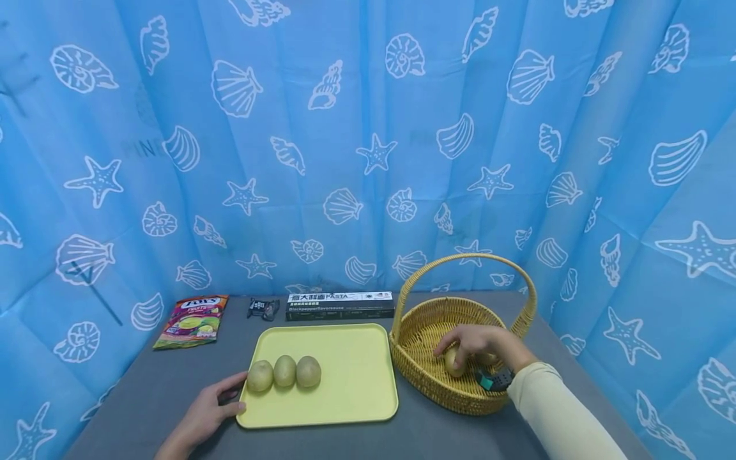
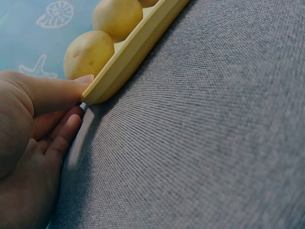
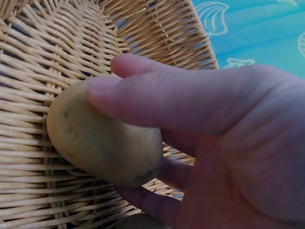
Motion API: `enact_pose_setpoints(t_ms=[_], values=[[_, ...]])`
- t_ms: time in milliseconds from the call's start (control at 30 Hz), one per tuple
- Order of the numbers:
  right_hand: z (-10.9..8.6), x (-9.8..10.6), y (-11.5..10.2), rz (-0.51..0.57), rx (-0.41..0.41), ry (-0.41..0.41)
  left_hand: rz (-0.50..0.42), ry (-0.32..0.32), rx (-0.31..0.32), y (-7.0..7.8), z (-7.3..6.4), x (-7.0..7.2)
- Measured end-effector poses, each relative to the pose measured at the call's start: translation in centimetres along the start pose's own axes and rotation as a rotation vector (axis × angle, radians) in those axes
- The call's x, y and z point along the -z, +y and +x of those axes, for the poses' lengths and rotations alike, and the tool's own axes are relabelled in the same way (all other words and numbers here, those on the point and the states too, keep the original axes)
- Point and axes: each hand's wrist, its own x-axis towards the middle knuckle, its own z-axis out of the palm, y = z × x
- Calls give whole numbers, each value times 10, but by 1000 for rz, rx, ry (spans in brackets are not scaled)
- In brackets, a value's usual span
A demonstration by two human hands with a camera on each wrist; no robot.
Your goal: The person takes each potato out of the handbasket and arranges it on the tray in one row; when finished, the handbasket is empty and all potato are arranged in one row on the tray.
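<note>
My right hand (image 1: 483,338) reaches into a yellow wicker basket (image 1: 415,378) and grips a potato (image 3: 102,133), thumb across its top and fingers around its far side. Part of another potato (image 3: 140,222) shows below that hand in the right wrist view. At the left, my left hand (image 1: 208,414) pinches the edge of a yellow tray (image 1: 353,377) near its front left corner. The thumb lies at the rim, with the other fingers lower beside it. Three potatoes stand in a row on the tray's left half: a left one (image 1: 260,376), a middle one (image 1: 284,371) and a right one (image 1: 308,372).
A tall handle (image 1: 460,257) arches over the basket. Behind the tray lie a black pasta box (image 1: 339,310) and a small black packet (image 1: 263,309). A colourful snack bag (image 1: 192,321) lies at the back left of the grey table (image 1: 322,444). A blue shell-print curtain (image 1: 368,191) hangs around the table.
</note>
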Motion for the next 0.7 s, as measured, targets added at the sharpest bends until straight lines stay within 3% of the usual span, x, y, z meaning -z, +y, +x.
enact_pose_setpoints(t_ms=[233, 467, 700], values=[[2, -3, -1, -46, -22, -5, 0, 7, 11, 1, -1, -1], [2, -5, -8, -91, -95, -27, -9, 3, 17, 1, -1, -1], [4, -7, -12, -29, -8, 3, 0, 14, 30, 4, 0, -1]])
